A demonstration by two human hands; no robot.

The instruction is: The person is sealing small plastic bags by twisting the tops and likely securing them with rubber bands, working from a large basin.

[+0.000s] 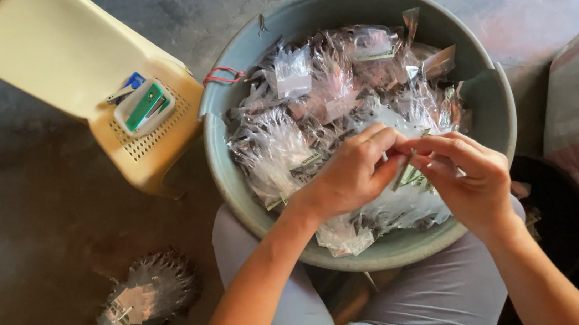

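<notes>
Over the wide grey-green plastic basin [494, 101] on the person's lap, the left hand [349, 174] and right hand [469, 178] pinched one small clear plastic packet [408, 175] between closed fingertips. Judging by this, the packet was mid-handling; the next move needed a steady pinch.

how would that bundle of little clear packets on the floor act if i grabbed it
The bundle probably feels light and floppy: thin crinkled plastic, splayed edges. Likely slippery, since the film shines. It looks tied at the middle, so it should lift as one.
</notes>
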